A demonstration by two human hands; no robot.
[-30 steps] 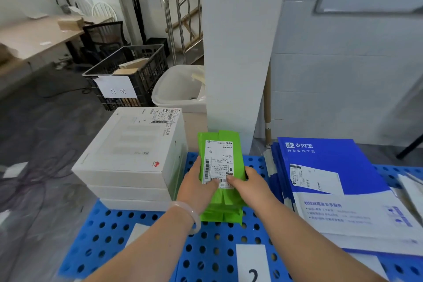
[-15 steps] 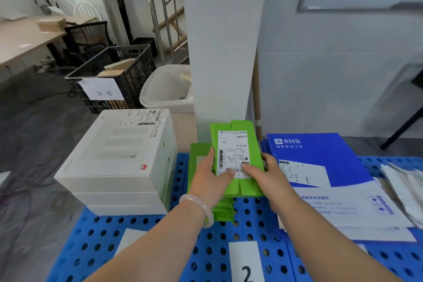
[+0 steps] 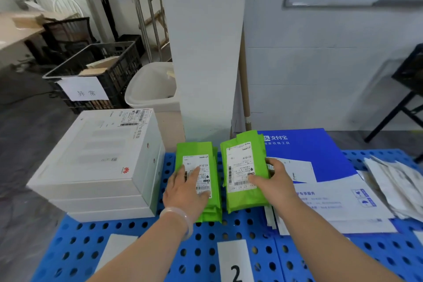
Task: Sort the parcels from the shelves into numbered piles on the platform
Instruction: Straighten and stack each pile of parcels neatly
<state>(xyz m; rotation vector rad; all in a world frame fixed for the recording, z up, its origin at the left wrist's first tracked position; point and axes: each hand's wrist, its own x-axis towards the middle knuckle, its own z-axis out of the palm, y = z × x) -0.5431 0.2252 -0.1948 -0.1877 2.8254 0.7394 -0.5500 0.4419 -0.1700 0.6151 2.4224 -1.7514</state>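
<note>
Green parcel stacks lie side by side on the blue perforated platform (image 3: pixel 160 247). The left hand (image 3: pixel 185 190), fingers flat, presses the left stack (image 3: pixel 196 155); the right hand (image 3: pixel 274 181) pinches the right stack (image 3: pixel 242 201) at its edge, thumb on the label. White boxes (image 3: pixel 96 155) at 9 o'clock, blue envelopes (image 3: pixel 315 151) at 3 o'clock.

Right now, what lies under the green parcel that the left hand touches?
More green parcels, their edges showing below the top green parcel, on which the left hand rests. The pile lies on the blue platform. The top parcel covers the rest, so I cannot count them.
</note>
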